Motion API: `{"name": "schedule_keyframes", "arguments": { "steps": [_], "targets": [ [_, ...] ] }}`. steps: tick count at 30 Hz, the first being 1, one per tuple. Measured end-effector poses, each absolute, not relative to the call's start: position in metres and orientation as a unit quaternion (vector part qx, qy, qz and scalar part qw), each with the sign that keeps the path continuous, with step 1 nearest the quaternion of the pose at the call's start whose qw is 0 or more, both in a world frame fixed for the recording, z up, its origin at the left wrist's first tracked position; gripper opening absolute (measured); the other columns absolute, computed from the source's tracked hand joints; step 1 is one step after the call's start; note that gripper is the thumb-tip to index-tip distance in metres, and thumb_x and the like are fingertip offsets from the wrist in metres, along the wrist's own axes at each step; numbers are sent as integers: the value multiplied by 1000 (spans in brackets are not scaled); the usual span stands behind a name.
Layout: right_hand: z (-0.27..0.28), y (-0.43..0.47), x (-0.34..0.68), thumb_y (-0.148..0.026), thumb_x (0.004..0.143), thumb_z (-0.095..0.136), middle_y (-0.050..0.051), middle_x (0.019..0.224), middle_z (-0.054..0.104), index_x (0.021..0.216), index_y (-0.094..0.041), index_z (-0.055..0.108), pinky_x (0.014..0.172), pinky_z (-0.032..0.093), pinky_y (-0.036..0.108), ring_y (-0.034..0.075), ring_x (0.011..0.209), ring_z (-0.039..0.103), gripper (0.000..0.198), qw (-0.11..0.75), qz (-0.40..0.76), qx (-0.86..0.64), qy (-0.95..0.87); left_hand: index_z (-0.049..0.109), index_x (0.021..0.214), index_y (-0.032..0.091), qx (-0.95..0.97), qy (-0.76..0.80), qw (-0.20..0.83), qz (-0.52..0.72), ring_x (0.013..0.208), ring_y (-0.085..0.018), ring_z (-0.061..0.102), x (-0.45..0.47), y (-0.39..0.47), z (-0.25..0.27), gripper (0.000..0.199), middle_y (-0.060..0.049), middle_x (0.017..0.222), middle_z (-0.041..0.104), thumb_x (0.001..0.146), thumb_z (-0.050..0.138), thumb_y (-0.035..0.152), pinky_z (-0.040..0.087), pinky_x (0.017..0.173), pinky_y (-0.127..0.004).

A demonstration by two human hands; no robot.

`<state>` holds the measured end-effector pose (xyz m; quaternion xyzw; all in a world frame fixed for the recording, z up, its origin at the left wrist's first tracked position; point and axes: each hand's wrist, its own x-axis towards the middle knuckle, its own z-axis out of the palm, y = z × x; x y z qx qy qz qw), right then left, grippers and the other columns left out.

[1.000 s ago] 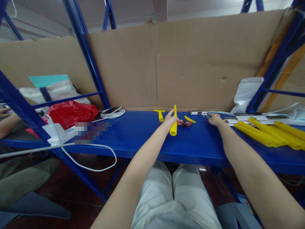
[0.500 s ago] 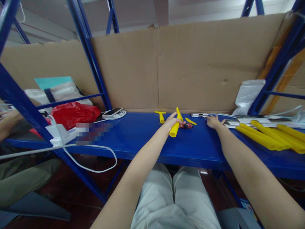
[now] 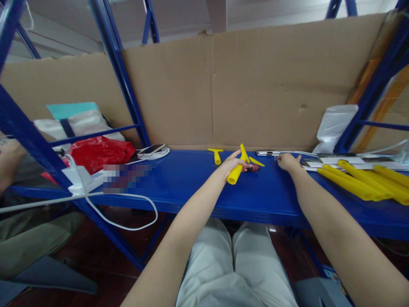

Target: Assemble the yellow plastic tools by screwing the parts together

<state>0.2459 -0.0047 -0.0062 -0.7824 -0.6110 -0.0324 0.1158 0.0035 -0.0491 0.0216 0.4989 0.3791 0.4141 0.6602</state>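
My left hand point(image 3: 232, 165) is closed around a yellow T-shaped plastic handle point(image 3: 235, 175), whose hollow round end points toward me. Just right of that hand lies a red tool point(image 3: 254, 168), partly hidden, and a thin yellow plastic piece point(image 3: 256, 161). Another yellow T-shaped piece point(image 3: 217, 157) rests to the left, near the cardboard. My right hand point(image 3: 287, 162) is at the back of the blue table point(image 3: 265, 192), fingers drawn together on the surface. Whatever they pinch is too small to make out.
Several yellow tubes point(image 3: 361, 183) lie at the right, before white strips and a clear plastic bag point(image 3: 335, 128). Cardboard point(image 3: 255, 85) walls the back. At left are a phone point(image 3: 151, 150), a white cable, a red bag point(image 3: 101, 152), a power strip and another person's arm point(image 3: 11, 162).
The fingers of my right hand, spread before, have curled together at the back of the table. My left hand keeps the yellow T-shaped handle almost still.
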Motion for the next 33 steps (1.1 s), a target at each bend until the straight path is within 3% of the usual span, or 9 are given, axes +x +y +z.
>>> {"name": "schedule_keyframes", "arguments": {
  "steps": [7,14,20,24,33],
  "targets": [
    [-4,-7,244,-12,82,39,15,102,65,96,-13,67,107,19,61,28,110,57,31,99,-60,-778,-617,27,146,23,520,376,657,395,67,-13,68,3,-49,21,91,-15,115,64,65,48,-12,49,54,-18],
    [-5,0,243,-9,81,43,17,117,60,98,-12,66,104,23,63,29,116,54,29,98,-15,-795,-598,29,146,23,533,383,645,392,70,-13,68,3,-50,21,89,-14,112,65,65,50,-10,50,56,-19],
    [-4,-2,243,-20,87,47,19,115,62,96,-10,66,102,25,64,32,117,53,23,97,-10,-795,-598,29,146,23,538,391,636,392,67,-12,66,3,-50,20,90,-12,108,67,65,50,-9,50,54,-19],
    [-1,-5,240,-18,87,46,18,115,63,99,-11,65,105,22,63,30,118,53,23,84,-18,-794,-602,27,147,22,542,387,636,391,65,-12,66,3,-49,21,91,-12,107,67,65,51,-10,50,54,-19],
    [1,-8,232,-14,87,42,19,114,63,104,-12,63,101,35,53,29,117,55,27,46,-39,-769,-636,30,146,23,556,367,631,398,63,-12,66,2,-47,18,91,-14,111,66,64,55,-8,48,52,-18]
  ]
}}
